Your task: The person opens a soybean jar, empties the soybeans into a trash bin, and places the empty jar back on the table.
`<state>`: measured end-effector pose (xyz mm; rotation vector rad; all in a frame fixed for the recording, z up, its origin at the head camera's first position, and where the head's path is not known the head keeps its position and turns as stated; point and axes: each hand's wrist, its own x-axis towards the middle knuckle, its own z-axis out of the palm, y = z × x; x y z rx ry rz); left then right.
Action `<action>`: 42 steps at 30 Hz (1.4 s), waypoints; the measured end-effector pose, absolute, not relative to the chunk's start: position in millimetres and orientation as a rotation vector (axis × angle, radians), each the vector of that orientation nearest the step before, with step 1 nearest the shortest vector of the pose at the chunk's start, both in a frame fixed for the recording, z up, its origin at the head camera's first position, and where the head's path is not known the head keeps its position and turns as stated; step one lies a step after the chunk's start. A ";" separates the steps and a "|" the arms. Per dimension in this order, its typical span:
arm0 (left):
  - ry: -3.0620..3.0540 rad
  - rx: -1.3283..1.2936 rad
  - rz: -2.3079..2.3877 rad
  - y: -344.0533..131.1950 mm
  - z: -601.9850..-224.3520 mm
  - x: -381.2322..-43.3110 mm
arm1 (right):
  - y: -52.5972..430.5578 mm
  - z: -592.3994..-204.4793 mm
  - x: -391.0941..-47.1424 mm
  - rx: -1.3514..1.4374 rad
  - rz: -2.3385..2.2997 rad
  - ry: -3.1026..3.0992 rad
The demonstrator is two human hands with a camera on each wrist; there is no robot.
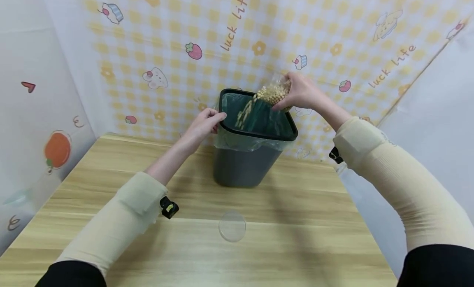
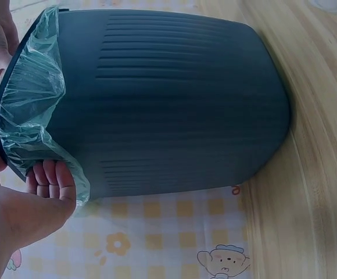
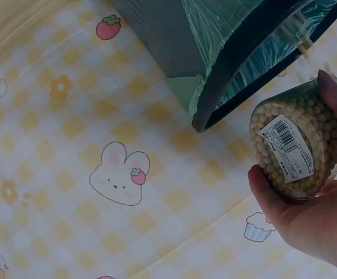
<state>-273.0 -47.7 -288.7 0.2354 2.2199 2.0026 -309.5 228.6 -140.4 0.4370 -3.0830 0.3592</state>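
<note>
Right hand [image 1: 303,91] grips a tilted jar [image 3: 289,145] above the far right of the bin [image 1: 240,165]; beans [image 1: 244,115] fall inside. Left hand [image 1: 203,124], fingers curled, grips its left rim [image 1: 221,102] (bag [image 1: 255,144] folded over). Clear disc [image 1: 232,226] lies near.

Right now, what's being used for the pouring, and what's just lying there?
Being used:
clear jar, tipped in the right hand
pale beans, falling into the bin
bin and liner, held by the left hand

Just lying there:
clear disc on the table, maybe a lid
</note>
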 end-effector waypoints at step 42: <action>2.208 0.259 2.091 -44.7 -294.7 -259.1 | 226.2 -139.3 -301.8 0.460 0.176 -3.101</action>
